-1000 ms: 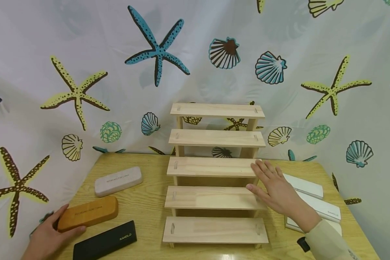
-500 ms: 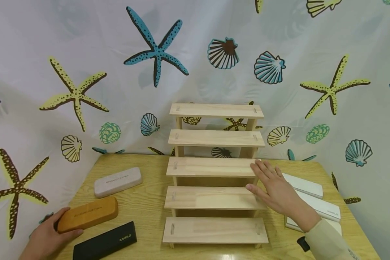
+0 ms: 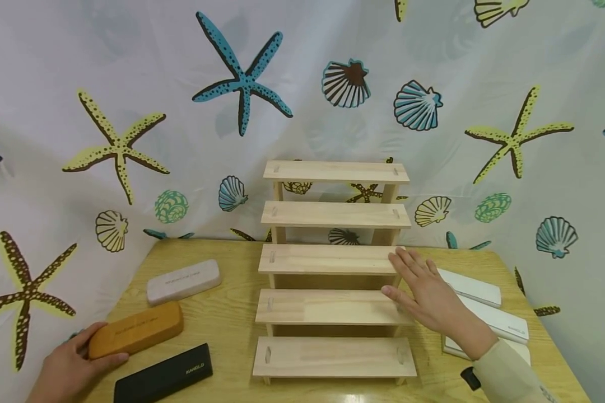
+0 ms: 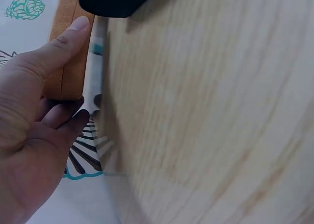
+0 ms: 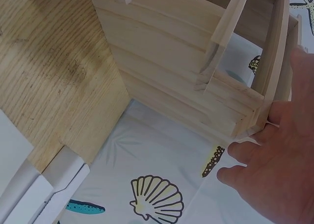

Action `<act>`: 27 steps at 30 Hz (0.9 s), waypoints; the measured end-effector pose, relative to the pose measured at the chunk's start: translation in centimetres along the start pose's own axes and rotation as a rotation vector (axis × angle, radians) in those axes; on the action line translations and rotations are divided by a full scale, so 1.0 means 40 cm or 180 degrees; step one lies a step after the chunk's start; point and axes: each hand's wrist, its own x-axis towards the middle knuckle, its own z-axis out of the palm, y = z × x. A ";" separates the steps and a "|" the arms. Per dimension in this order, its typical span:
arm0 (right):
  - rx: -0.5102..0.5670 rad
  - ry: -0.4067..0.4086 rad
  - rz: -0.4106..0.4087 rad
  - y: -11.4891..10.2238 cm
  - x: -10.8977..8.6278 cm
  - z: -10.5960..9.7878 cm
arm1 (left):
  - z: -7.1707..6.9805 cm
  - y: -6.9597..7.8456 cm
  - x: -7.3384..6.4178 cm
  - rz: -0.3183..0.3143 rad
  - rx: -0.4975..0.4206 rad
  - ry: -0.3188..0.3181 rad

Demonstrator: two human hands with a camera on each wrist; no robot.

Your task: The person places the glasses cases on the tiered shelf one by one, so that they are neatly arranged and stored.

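At the table's left edge my left hand (image 3: pixel 73 361) holds an orange-brown glasses case (image 3: pixel 136 329) by its left end. The left wrist view shows the thumb (image 4: pixel 61 45) along the side of this case (image 4: pixel 73 69), with fingers curled behind its end. A black glasses case (image 3: pixel 163 372) lies just in front, and a pale grey-pink one (image 3: pixel 184 281) behind. My right hand (image 3: pixel 428 294) rests with straight fingers at the right end of a stepped wooden shelf (image 3: pixel 333 258), fingertips on the middle step. In the right wrist view those fingers lie near the shelf's side panel (image 5: pixel 162 52).
Several white cases (image 3: pixel 499 319) lie stacked or overlapping right of the shelf, partly behind my right forearm. A small black object (image 3: pixel 470 379) shows by the sleeve (image 3: pixel 509 372). A curtain (image 3: pixel 302 84) with starfish and shells surrounds the wooden table (image 3: pixel 232 313).
The orange-brown case in my left hand has shifted very slightly upward in the head view. My right hand stays in place on the shelf.
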 end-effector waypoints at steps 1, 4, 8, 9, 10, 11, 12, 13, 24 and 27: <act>0.0002 -0.0001 -0.0002 0.000 0.000 0.000 | -0.001 0.002 0.000 -0.0044 -0.0043 0.0016; 0.0006 0.0003 -0.0009 0.000 -0.001 0.001 | -0.010 0.011 0.000 -0.0079 -0.0130 0.0089; -0.0001 0.0012 -0.0009 0.001 -0.001 0.004 | -0.041 0.040 -0.002 0.0132 -0.0064 0.0170; -0.0005 0.0013 -0.0007 0.002 0.000 0.004 | -0.050 0.049 -0.003 0.0197 -0.0041 0.0198; -0.0014 0.0022 -0.0015 0.003 0.000 0.005 | -0.059 0.059 -0.002 0.0248 -0.0021 0.0205; -0.0018 0.0022 -0.0011 0.003 0.000 0.006 | -0.068 0.068 -0.002 0.0310 0.0005 0.0222; -0.0029 0.0023 -0.0009 0.002 0.000 0.005 | -0.074 0.077 -0.002 0.0360 0.0018 0.0278; -0.0034 0.0027 -0.0012 0.001 0.000 0.005 | -0.080 0.086 -0.002 0.0391 0.0019 0.0319; -0.0165 0.0040 -0.0026 -0.022 0.004 -0.007 | -0.144 0.195 -0.004 0.0558 -0.0178 0.0553; -0.0171 0.0033 -0.0052 -0.027 0.010 -0.005 | -0.166 0.230 -0.012 0.0651 -0.0247 0.0582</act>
